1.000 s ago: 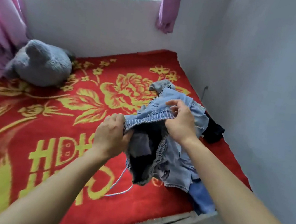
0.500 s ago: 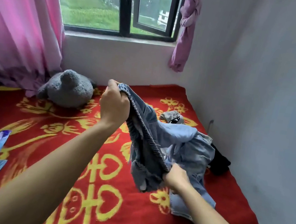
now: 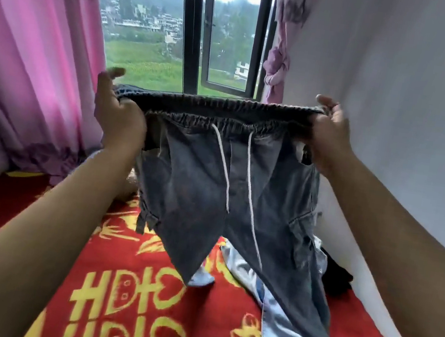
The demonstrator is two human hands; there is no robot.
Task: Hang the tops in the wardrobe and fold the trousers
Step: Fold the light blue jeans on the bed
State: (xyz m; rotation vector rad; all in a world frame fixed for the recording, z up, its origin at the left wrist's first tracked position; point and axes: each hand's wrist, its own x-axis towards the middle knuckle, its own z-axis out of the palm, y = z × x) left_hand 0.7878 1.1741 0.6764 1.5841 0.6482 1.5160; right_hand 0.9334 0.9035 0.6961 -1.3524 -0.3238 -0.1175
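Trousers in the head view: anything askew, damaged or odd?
No damage shows. The trousers hang level between the left hand and right hand, but their white drawstring is uneven: one end dangles far lower.

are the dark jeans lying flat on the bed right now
No, the left hand and right hand hold the dark jeans up by the waistband above the red blanket.
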